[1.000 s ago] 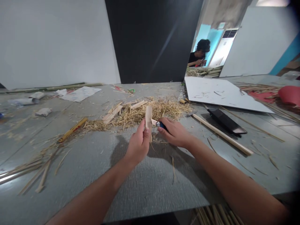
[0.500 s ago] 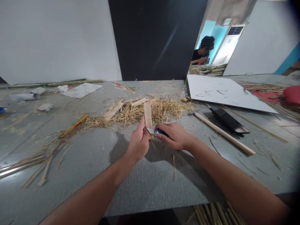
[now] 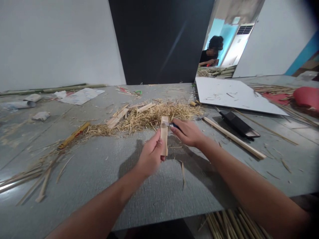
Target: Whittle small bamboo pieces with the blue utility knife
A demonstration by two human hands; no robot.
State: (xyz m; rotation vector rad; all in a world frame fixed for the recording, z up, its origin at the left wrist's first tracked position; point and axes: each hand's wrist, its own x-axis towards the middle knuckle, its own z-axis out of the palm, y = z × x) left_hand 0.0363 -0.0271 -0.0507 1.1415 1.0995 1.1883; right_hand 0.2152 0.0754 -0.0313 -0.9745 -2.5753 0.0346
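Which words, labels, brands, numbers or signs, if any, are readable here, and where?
None can be read.
Yellow stick, left of the straw-coloured shavings: red marks, too blurred.
Flat whitish sheet, back left: faint marks, unreadable.
Tall white unit with dark slats, background: small label-like patch, too small.

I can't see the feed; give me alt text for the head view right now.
The left hand holds a pale wooden strip upright while the right hand puts a blue-handled knife to its upper part. Behind them lies a heap of shavings on a gray table.
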